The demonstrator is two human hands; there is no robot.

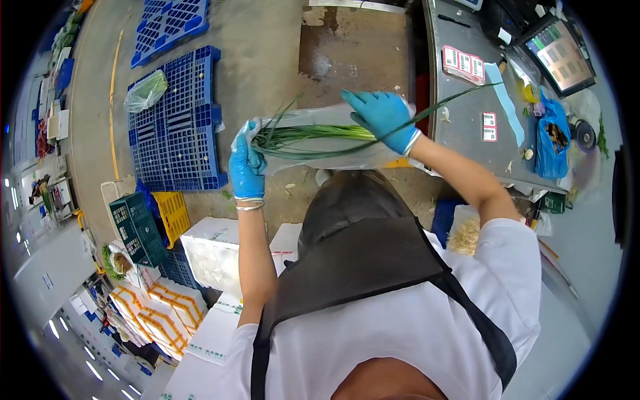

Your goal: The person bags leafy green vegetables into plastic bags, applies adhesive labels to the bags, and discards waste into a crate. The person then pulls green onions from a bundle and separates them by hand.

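Note:
A bunch of long, thin green leaves, like chives (313, 135), lies lengthwise inside a clear plastic bag (333, 162) in front of my apron. My left hand (247, 163), in a blue glove, is closed around the bag's left end by the leaf tips. Over the right end is my right hand (385, 119), also gloved in blue, its fingers stretched out and the thumb apart. One long loose leaf (443, 102) runs up across my right wrist toward the counter. What lies under the right palm is hidden.
At right, a grey counter (467, 100) carries label sheets (463, 65), a touch screen (558, 55) and a blue bag (552, 140). Blue pallets (175, 120) lie on the floor at left, one bearing a bagged vegetable (147, 91). Crates (172, 217) and white boxes (212, 250) stand lower left.

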